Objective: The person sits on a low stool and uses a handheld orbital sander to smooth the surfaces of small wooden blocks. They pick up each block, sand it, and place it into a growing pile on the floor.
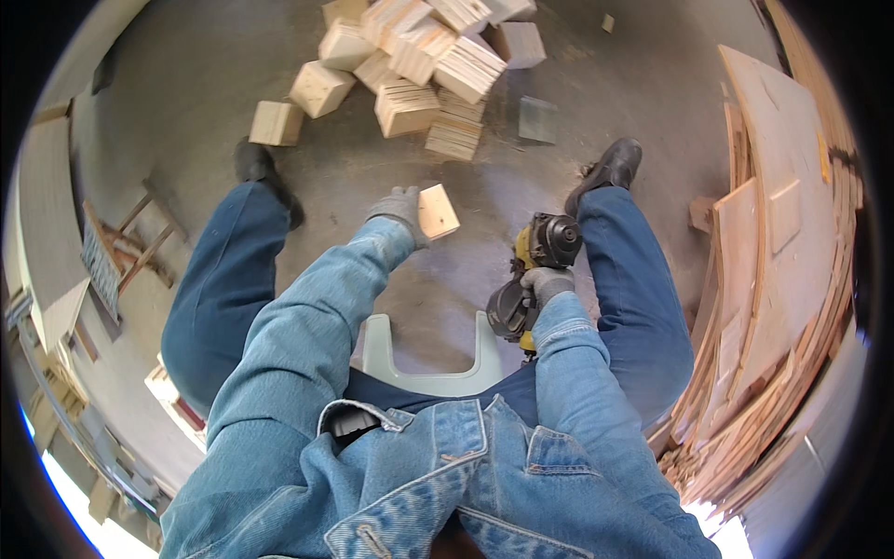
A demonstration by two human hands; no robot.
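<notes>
My gloved left hand (399, 212) grips a pale wooden block (438, 212) by its left side, above the floor between my legs. In my gloved right hand (548, 283) is a yellow and black coil nail gun (538, 244), held by its handle beside my right thigh. Its round black magazine (508, 309) shows to the left of the hand. The trigger finger is hidden. The nail gun and the block are apart.
A heap of layered wooden blocks (421, 65) lies ahead of my boots. A grey flat square (537, 120) is right of it. Plywood sheets (787, 186) stack along the right. A wooden stool-like frame (140, 238) stands left. A pale U-shaped seat (430, 384) is beneath me.
</notes>
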